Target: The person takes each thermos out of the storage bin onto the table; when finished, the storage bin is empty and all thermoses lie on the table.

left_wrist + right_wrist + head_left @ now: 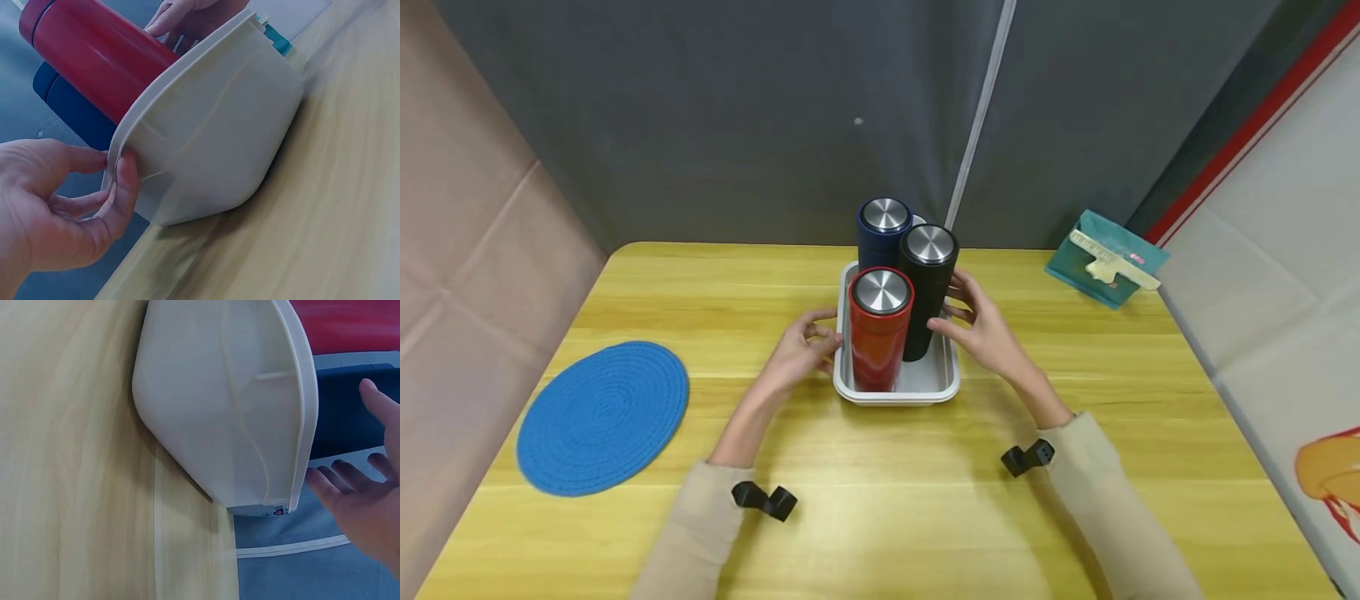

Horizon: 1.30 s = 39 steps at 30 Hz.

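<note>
A white plastic tray (898, 396) sits mid-table with three steel-lidded tumblers upright in it: red (880, 342) in front, black (928, 283) to the right, navy (880, 229) behind. My left hand (805, 346) is at the tray's left rim. In the left wrist view that hand (94, 200) pinches the rim of the tray (212, 137) between thumb and fingertips, below the red tumbler (100, 56). My right hand (981, 329) is spread beside the black tumbler. In the right wrist view its straight fingers (340, 478) sit close to the tray's rim (300, 394).
A round blue woven mat (602, 417) lies on the yellow wooden table (887, 500) at the left. A teal box (1105, 262) with a cream clip rests at the back right corner. A grey curtain hangs behind the table.
</note>
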Tool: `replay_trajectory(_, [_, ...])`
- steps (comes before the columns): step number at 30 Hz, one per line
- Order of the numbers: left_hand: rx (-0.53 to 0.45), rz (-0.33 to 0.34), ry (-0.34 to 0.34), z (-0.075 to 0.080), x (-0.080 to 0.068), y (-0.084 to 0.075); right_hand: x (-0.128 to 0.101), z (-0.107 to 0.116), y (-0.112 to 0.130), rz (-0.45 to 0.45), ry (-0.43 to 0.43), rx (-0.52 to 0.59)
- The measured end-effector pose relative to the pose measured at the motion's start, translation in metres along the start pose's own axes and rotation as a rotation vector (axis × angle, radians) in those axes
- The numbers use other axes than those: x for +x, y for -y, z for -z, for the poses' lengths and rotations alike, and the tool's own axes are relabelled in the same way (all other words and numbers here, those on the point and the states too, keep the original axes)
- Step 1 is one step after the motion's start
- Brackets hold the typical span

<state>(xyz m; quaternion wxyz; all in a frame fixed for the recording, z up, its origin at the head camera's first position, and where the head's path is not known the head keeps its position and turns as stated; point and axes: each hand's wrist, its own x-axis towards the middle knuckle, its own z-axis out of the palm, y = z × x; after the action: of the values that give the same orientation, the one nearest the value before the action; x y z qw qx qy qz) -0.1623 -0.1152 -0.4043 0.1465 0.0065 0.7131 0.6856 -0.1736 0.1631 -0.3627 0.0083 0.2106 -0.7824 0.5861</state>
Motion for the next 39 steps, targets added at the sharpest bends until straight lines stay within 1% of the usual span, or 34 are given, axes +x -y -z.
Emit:
replay_trajectory(4, [-0.036, 0.023, -0.008, 0.0, 0.0, 0.0, 0.007, -0.001, -0.015, -0.017, -0.003, -0.009])
replay_trajectory(7, [-0.047, 0.044, -0.013, 0.0, 0.0, 0.0, 0.011, -0.004, -0.02, -0.006, -0.009, -0.022])
replay_trajectory(12, [-0.082, 0.064, -0.018, -0.002, 0.0, 0.001, 0.014, -0.008, -0.018, -0.007, -0.041, -0.012])
replay_trajectory(16, [-0.104, 0.061, -0.018, -0.002, 0.0, 0.002, 0.016, -0.008, -0.02, -0.002, -0.057, -0.011])
replay_trajectory(31, [-0.108, 0.087, -0.047, -0.003, -0.002, 0.002, 0.015, -0.011, -0.016, -0.028, -0.101, 0.023])
replay_trajectory(35, [-0.111, 0.089, -0.05, -0.003, -0.002, 0.003, 0.013, -0.011, -0.014, -0.004, -0.122, 0.037])
replay_trajectory(39, [-0.104, 0.074, -0.053, -0.004, -0.001, 0.003, 0.013, -0.01, -0.012, 0.016, -0.131, 0.047])
